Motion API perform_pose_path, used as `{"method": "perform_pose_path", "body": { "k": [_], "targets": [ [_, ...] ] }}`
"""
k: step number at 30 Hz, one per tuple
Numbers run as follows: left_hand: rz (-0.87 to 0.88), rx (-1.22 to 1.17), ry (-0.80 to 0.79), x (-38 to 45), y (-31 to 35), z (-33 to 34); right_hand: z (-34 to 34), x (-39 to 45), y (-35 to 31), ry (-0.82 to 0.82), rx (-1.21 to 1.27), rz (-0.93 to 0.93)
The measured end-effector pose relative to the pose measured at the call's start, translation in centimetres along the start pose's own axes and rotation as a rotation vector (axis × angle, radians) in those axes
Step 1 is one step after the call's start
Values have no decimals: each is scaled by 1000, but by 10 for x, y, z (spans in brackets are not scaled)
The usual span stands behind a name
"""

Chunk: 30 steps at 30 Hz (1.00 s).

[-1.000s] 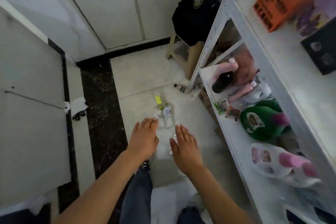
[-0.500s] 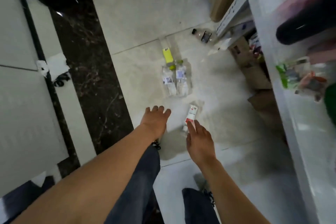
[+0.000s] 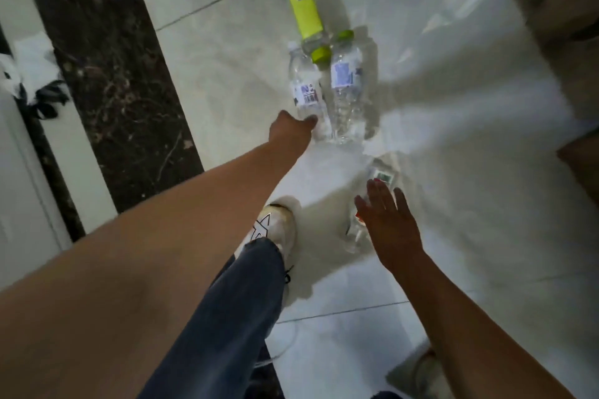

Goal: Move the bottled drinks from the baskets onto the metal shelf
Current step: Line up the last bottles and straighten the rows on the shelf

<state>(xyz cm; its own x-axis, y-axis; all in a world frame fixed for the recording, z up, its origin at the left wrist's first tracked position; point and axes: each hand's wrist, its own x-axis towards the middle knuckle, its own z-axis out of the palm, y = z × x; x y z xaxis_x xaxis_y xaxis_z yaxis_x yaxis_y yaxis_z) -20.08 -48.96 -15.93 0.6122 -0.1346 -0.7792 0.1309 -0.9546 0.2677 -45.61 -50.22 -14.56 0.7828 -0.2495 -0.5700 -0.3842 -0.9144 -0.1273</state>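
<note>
Since half a second ago, left hand (image 3: 291,128) has reached forward to touch the base of a clear plastic water bottle (image 3: 308,94) lying on the floor, long axis running straight away; whether its fingers curl, I cannot tell. Right hand (image 3: 387,220) hovers spread-fingered over a red-and-white-labelled clear bottle (image 3: 382,176) just beneath and ahead.

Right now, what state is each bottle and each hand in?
Yellow-labelled bottle: lying on the floor, capped.
Left clear bottle: lying on the floor, left hand at its base; grip not clear.
Right clear bottle: lying beside it, green cap on.
Red-and-white-labelled bottle: lying on the floor, partly hidden by the right hand.
Right hand: fingers spread, holding nothing.
</note>
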Motion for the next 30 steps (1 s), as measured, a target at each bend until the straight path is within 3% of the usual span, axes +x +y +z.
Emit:
{"method": "perform_pose_path", "body": {
  "k": [6, 13, 17, 21, 27, 30],
  "targets": [
    [-92, -286, -53, 42, 26, 9, 33, 34, 1, -96, -219, -94],
    [-160, -254, -108, 33, 28, 12, 22, 58, 2, -164, 41, 57],
    [-223, -229, -127, 21, 13, 9, 19, 63, 11, -244, 289, 220],
    [-80, -100, -37, 1, -13, -10, 6, 41, -1, -155, 697, 471],
    [-8, -300, 95, -55, -12, -50, -40, 10, -22, -227, 778, 568],
    [9, -416, 171, -88, -5, -86, -78, -16, -23, -25, 1333, 686]
  ]
}}
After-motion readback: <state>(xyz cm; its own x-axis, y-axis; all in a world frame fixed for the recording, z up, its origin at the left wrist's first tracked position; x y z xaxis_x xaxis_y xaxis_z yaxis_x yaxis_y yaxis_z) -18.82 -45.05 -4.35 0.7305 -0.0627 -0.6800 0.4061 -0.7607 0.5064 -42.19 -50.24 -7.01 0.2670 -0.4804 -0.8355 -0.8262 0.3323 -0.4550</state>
